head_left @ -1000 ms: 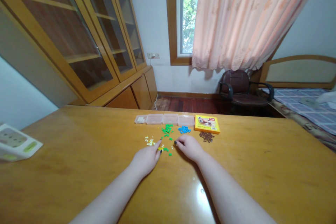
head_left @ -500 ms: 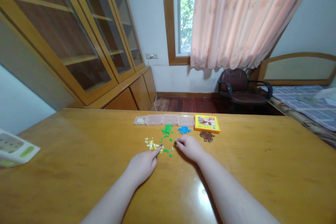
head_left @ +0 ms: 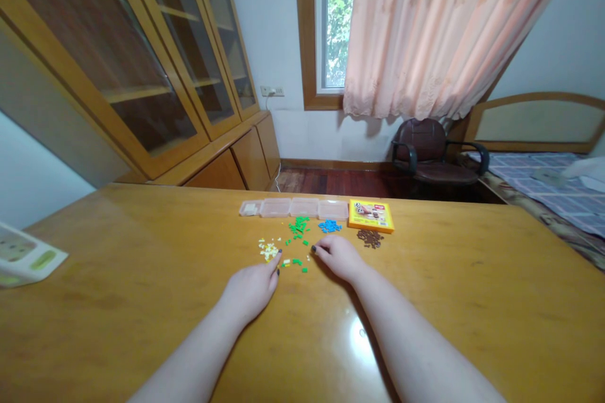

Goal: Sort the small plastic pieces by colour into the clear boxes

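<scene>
My left hand (head_left: 250, 289) rests low over the table, index finger stretched out and thumb apart from it. Its fingertip is at the edge of a pile of small white and pale yellow building bricks (head_left: 268, 248). Just right of that fingertip lie a white and yellow piece (head_left: 286, 262) and a few green bricks (head_left: 297, 261). My right hand (head_left: 340, 257) is closed, thumb and index finger together near a tiny white piece; whatever is between them is too small to make out. Beyond the hands are a green brick pile (head_left: 299, 227), a blue pile (head_left: 329, 226) and a brown pile (head_left: 369, 238).
Several clear plastic trays (head_left: 304, 206) stand in a row at the table's far edge. Beside them lies a yellow box (head_left: 371, 215) with a printed picture. A white and green plastic holder (head_left: 28, 258) stands at the left, and a brown armchair (head_left: 425, 151) is behind the table.
My left hand has drawn back slightly to the left, uncovering the white and yellow piece. The right hand keeps its pinch in nearly the same place. The view has shifted a little.
</scene>
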`<state>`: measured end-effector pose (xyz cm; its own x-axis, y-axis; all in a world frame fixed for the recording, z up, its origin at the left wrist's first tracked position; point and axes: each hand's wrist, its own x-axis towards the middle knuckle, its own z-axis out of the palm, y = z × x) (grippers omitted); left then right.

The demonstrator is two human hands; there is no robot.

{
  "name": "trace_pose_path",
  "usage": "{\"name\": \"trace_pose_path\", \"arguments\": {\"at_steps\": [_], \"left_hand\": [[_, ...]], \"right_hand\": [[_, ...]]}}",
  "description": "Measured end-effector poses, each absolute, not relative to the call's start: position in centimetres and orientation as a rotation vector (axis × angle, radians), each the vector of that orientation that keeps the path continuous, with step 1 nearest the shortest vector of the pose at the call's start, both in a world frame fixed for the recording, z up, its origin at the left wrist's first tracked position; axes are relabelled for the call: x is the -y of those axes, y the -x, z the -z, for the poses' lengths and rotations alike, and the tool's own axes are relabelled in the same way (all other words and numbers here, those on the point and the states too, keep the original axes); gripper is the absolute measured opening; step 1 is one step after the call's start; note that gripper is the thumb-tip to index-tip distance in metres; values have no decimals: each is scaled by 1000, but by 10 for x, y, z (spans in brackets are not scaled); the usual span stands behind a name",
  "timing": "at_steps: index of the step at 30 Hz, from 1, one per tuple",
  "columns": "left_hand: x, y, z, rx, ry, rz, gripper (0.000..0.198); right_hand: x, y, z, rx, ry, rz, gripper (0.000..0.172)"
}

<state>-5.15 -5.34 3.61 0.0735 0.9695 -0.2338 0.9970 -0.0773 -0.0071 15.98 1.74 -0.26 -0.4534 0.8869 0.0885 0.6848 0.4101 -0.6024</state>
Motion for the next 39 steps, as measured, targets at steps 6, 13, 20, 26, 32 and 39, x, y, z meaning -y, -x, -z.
{"name": "trace_pose_path", "arguments": {"at_steps": [6, 13, 20, 26, 32, 39], "left_hand": [[59, 49, -39, -1893, -2266, 254, 48], [55, 59, -33, -2129, -2109, 359, 53], [71, 50, -41, -1971, -2151, 373, 50], [68, 45, -40, -1985, -2200, 343, 51], [67, 49, -36, -2050, -2147, 362, 51], [64, 43, -37, -1976, -2184, 388, 49]], "right_hand": [[-18, -159, 3, 2272, 1334, -678, 31], [-18, -159, 3, 2286, 1347, -669, 30], [-18, -159, 5, 2267, 1335, -695, 30], [-19, -159, 7, 2259, 1314, -685, 30], [-18, -158, 5, 2267, 1363, -712, 29], [-18, -159, 3, 2274, 1334, -699, 30]]}}
